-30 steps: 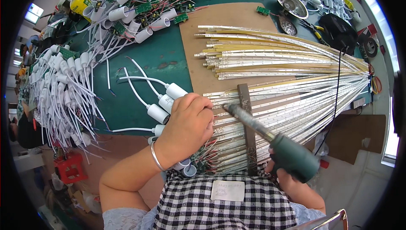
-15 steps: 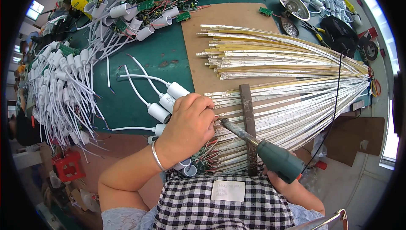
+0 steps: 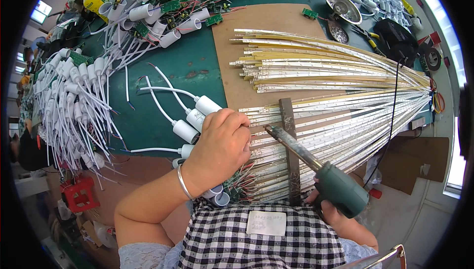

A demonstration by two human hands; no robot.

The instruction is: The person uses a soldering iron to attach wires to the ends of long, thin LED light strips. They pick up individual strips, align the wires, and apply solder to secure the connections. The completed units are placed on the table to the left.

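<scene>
Item: dark bar [image 3: 290,155], our landmark, laid across white LED strips [image 3: 340,133].
Item: left hand [image 3: 222,138], left of the bar at the strip ends; fingers curled, tips hidden, so we could not tell whether the grip pinched anything.
Item: right hand [image 3: 343,223], right of the bar's lower end, grip wrapped around a green-handled soldering iron [image 3: 328,177]; the shaft passed over the bar, its tip left of it, apart from the left fingers.
Item: white cylindrical housings [image 3: 185,132], left of the bar, beside the left hand.
Handling note: we judged steady left fingers, a brief tip contact and unmoved strips best.
</scene>
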